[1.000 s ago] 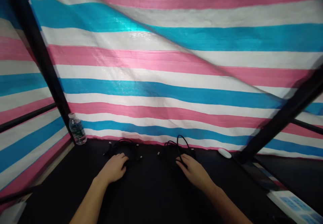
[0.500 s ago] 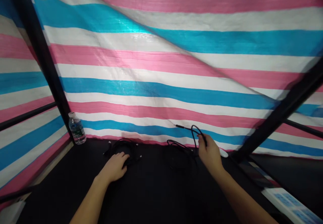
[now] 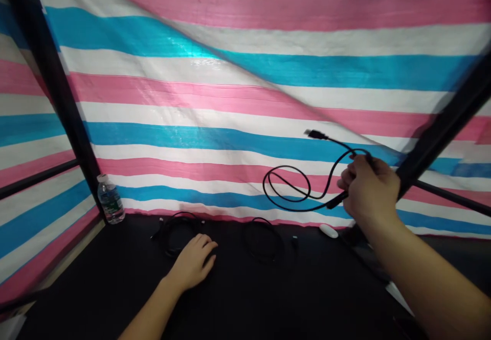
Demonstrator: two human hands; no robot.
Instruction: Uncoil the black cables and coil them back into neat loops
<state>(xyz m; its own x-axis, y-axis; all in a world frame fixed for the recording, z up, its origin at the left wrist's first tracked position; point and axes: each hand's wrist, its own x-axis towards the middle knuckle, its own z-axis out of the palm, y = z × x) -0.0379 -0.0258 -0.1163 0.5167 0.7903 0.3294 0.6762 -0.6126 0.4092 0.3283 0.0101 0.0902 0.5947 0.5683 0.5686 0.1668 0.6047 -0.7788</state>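
Note:
My right hand (image 3: 370,189) is raised at the right, closed on a black cable (image 3: 295,186) that hangs in loops in the air, one plug end sticking up to the left. My left hand (image 3: 194,261) lies flat on the black table (image 3: 249,299), fingers stretched out, touching the edge of a coiled pile of black cables (image 3: 178,230). A second dark cable coil (image 3: 264,240) lies on the table between my hands.
A small water bottle (image 3: 109,199) stands at the back left corner by a black frame post (image 3: 61,99). A white oval object (image 3: 329,230) lies at the back right. A striped pink, blue and white tarp (image 3: 230,99) walls the booth. Another black bar (image 3: 441,130) slants at the right.
My right hand has picked a cable off the right pile and lifted it up and to the right. My left hand has stayed on the table near the left pile.

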